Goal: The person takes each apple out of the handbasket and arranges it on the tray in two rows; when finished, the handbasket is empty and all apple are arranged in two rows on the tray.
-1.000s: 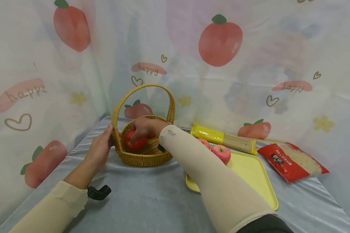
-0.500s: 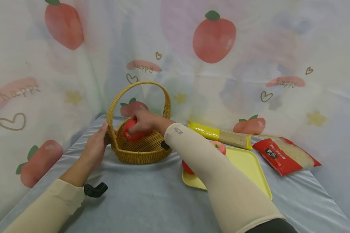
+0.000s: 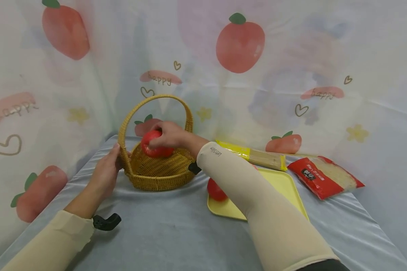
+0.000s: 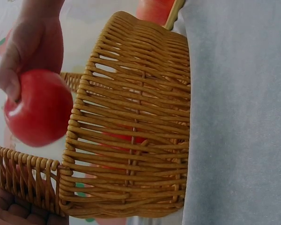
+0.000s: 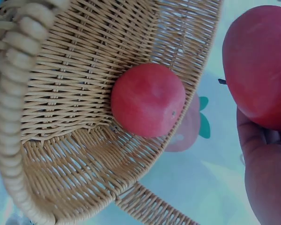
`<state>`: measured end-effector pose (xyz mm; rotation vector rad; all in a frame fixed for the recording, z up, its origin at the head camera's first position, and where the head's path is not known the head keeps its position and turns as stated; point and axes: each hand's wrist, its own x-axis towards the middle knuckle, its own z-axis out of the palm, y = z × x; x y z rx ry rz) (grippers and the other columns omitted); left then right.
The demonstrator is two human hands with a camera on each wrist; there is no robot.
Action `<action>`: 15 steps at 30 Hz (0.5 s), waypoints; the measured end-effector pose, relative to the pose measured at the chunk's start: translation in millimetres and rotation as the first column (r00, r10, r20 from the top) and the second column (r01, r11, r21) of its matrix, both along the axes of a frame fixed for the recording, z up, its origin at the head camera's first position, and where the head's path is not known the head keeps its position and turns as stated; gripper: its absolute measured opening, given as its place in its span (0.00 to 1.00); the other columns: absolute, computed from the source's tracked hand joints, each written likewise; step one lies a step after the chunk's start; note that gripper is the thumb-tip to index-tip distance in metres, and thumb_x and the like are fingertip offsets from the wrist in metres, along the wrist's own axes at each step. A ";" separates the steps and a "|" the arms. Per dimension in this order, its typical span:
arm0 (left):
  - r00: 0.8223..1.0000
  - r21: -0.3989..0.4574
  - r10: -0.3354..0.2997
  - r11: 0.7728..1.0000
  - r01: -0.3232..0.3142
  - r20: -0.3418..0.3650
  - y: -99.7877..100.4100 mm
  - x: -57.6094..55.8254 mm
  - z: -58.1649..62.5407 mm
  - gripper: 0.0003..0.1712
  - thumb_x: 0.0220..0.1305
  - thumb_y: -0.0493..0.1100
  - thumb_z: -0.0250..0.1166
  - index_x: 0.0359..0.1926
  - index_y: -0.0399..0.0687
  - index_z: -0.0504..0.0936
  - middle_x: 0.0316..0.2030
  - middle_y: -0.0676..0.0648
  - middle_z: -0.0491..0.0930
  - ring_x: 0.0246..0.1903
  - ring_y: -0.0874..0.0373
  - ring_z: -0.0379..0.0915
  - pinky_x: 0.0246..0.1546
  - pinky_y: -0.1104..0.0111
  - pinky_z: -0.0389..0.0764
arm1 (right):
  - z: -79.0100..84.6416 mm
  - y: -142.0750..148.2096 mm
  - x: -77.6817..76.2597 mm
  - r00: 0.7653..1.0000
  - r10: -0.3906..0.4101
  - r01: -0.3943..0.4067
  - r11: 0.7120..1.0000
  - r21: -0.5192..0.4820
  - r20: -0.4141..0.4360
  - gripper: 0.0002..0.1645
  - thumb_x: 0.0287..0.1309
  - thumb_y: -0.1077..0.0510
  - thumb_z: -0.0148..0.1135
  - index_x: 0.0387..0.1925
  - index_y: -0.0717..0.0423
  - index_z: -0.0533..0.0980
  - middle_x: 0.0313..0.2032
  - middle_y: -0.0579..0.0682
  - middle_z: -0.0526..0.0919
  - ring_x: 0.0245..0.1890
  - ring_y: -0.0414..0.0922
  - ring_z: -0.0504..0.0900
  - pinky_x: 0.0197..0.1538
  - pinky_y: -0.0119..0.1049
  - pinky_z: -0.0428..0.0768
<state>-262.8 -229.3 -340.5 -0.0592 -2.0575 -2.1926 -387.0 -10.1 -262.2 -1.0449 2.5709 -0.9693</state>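
Note:
A woven wicker basket [image 3: 156,177] with a hoop handle stands on the grey cloth at the back left. My right hand [image 3: 169,134] grips a red apple [image 3: 153,146] from above and holds it over the basket's rim; in the left wrist view the same apple [image 4: 37,112] hangs clear of the basket wall [image 4: 136,131]. A second red apple [image 5: 147,99] lies on the basket floor. My left hand [image 3: 106,172] holds the basket's left side at the foot of the handle, and its fingers [image 4: 11,213] show beside the weave.
A yellow tray [image 3: 285,184] lies right of the basket with a red apple [image 3: 216,191] on its near-left corner, partly hidden by my right forearm. Behind it lie a yellow noodle pack [image 3: 254,156] and a red bag [image 3: 323,177]. Printed curtains close off the back and sides.
My right hand has raised the red apple from low inside the basket to above its rim. My left hand has stayed on the basket's side.

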 end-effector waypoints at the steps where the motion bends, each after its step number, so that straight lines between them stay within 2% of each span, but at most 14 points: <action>1: 1.000 0.003 -0.003 1.000 0.003 0.001 -0.1 0.2 -0.3 0.30 0.77 0.69 0.49 0.48 0.47 0.77 0.43 0.58 0.78 0.49 0.65 0.74 0.52 0.77 0.71 | 0.9 1.9 1.0 1.000 -0.003 0.003 1.000 -0.009 0.005 0.28 0.56 0.49 0.70 0.58 0.51 0.75 0.51 0.46 0.81 0.48 0.44 0.80 0.46 0.35 0.83; 8: 1.000 0.040 -0.012 0.999 0.013 -0.007 -0.1 0.0 -1.3 0.28 0.78 0.68 0.49 0.45 0.49 0.78 0.42 0.58 0.78 0.48 0.68 0.74 0.51 0.77 0.71 | 6.1 15.2 9.4 1.000 -0.008 0.009 0.998 -0.060 0.006 0.32 0.56 0.48 0.71 0.60 0.53 0.74 0.52 0.47 0.81 0.50 0.44 0.80 0.48 0.35 0.83; 12: 1.000 0.037 -0.015 0.999 0.015 -0.008 -0.8 -0.3 -1.7 0.29 0.78 0.68 0.48 0.46 0.49 0.78 0.42 0.58 0.78 0.49 0.68 0.75 0.51 0.77 0.71 | 8.0 23.9 14.4 0.999 -0.031 0.030 0.997 -0.068 -0.007 0.35 0.56 0.48 0.71 0.64 0.53 0.73 0.57 0.47 0.80 0.52 0.43 0.79 0.50 0.33 0.82; 15: 1.000 0.061 -0.024 0.998 0.025 -0.019 -0.6 -0.2 -2.6 0.28 0.78 0.67 0.50 0.45 0.48 0.78 0.42 0.58 0.79 0.49 0.68 0.75 0.51 0.77 0.71 | 8.0 31.9 18.4 0.999 -0.051 0.050 0.993 -0.104 -0.010 0.35 0.56 0.48 0.72 0.64 0.52 0.74 0.56 0.46 0.81 0.52 0.43 0.79 0.50 0.34 0.82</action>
